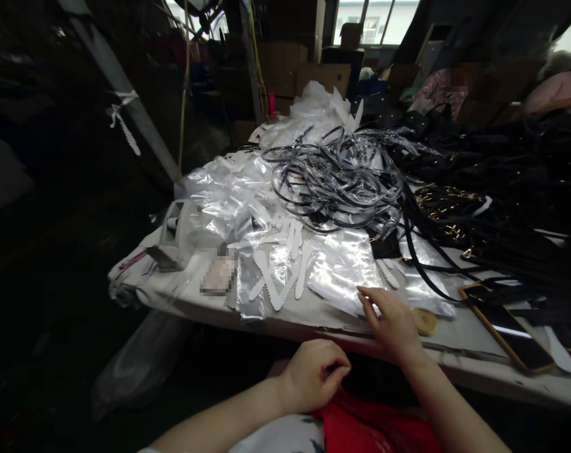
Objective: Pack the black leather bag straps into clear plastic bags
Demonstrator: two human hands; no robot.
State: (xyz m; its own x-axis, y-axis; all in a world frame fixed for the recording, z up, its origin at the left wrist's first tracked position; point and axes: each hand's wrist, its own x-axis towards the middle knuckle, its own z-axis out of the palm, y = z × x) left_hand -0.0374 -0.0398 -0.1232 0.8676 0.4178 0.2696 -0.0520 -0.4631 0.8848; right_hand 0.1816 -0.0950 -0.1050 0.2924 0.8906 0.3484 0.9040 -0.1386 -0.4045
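Observation:
My left hand (313,375) is curled in front of the table edge, above the red cloth (379,425); whether its fingers hold anything is hidden. My right hand (390,318) reaches over the table's front edge, its thumb and index finger apart beside the lower right corner of a clear plastic bag (344,267), with nothing seen between them. To the left of that bag lie several white serrated strips (303,270) on smaller clear bags. A roll of yellowish tape (424,321) sits just right of my right hand.
Black cords in clear wrap (337,182) pile up mid-table. Black straps with gold-coloured clasps (450,220) heap at the right, near a phone in an orange case (507,327). A clear plastic holder (184,229) stands left. People (556,91) are at the back right.

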